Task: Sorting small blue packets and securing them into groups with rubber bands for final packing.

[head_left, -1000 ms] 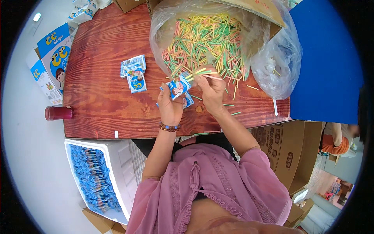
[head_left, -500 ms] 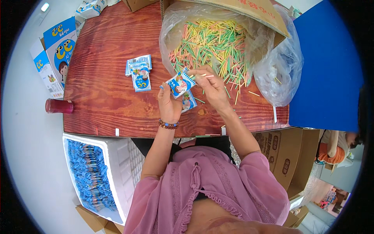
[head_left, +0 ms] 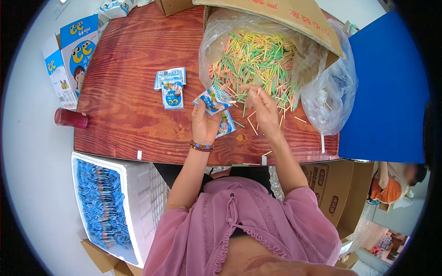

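My left hand [head_left: 205,125] grips a small blue-and-white sachet [head_left: 213,100], with short pale stick ends at its right edge. A second sachet [head_left: 226,123] of the same kind shows beside that hand, partly hidden by it. My right hand [head_left: 266,112] is at the near edge of a heap of thin pastel candy sticks [head_left: 260,57], its thumb and fingers drawn together. Whatever lies between those fingertips is too small to make out. The heap, in pink, yellow and green, sits in a clear plastic bag [head_left: 214,27]. More sachets [head_left: 173,94] lie stacked on the table to the left.
A cardboard box [head_left: 276,11] surrounds the bag on the wooden table [head_left: 119,92]. Loose sticks lie nearby. At left stand a printed carton [head_left: 83,46] and a red jar [head_left: 71,118]. A white foam box [head_left: 138,193] of sachets sits below. A blue panel [head_left: 386,92] borders the right.
My right hand has drawn away from the sachet's edge to the right, toward the heap. The left hand still holds the sachet, now tilted differently. The whole view has shifted slightly.
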`<state>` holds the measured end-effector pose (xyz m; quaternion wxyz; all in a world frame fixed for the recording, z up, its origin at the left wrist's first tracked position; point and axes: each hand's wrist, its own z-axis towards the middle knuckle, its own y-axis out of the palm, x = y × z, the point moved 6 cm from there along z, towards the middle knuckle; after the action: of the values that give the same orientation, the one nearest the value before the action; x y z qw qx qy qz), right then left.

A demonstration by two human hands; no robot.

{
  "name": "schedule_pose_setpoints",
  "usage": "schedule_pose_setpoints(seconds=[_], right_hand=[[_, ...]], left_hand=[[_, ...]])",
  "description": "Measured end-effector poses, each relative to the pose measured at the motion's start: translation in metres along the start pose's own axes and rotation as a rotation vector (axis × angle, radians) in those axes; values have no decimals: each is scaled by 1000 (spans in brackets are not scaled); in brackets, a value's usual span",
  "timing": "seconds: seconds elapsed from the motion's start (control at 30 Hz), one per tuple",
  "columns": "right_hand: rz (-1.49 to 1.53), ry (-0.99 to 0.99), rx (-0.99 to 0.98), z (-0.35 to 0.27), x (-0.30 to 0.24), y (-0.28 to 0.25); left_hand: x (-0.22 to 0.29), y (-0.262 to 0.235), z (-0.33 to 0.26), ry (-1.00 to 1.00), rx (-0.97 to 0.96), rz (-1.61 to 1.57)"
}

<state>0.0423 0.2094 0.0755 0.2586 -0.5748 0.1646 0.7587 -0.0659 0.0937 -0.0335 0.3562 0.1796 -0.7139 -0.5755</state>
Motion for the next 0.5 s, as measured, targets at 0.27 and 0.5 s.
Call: schedule_pose_setpoints(seconds=[0.27,0.5], right_hand=[[-119,112,101,-14,22,16],[-331,-32,97,-17,-9,-7]], left_hand=[[-28,20,-3,-48,43,-69],[-23,39,-7,-14,-93,39]])
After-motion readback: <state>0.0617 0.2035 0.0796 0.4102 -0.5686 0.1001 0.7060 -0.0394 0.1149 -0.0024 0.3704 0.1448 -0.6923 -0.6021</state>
